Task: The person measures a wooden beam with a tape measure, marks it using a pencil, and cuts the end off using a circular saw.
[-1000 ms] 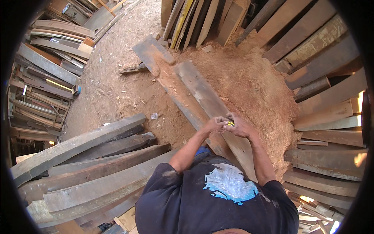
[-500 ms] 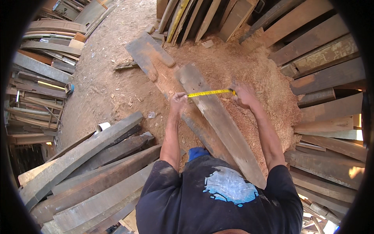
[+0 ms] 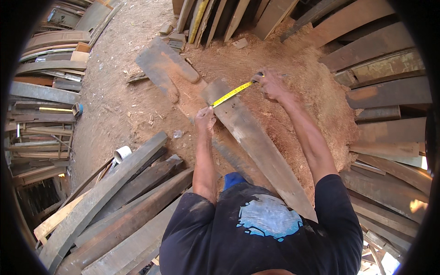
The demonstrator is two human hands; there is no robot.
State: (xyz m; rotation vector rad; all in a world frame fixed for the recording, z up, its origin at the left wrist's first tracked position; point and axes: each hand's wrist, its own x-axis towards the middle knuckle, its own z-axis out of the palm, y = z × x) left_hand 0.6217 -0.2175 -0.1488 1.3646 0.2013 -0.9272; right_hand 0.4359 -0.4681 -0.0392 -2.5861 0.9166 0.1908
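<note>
A yellow tape measure (image 3: 233,93) stretches slantwise across the far end of a long, weathered plank (image 3: 261,142). My left hand (image 3: 205,121) pinches the tape's end at the plank's left edge. Past the right edge, my right hand (image 3: 273,85) is closed around the dark tape case, mostly hidden by the fingers. A thin dark stick-like thing pokes out beside that hand, too small to name. Under the plank, at an angle, lies a wider dark board (image 3: 158,59) with sawdust on it.
Loose beams (image 3: 110,183) are piled at the near left, with a white cup-like cylinder (image 3: 122,154) beside them. Boards (image 3: 389,87) line the right side, others (image 3: 50,96) the left, and more (image 3: 215,23) lean at the back. Sawdust and chips cover the ground (image 3: 311,87).
Both hands have moved along the plank toward its far end, the right one farther and slightly left. The tape now slants more steeply, its right end higher.
</note>
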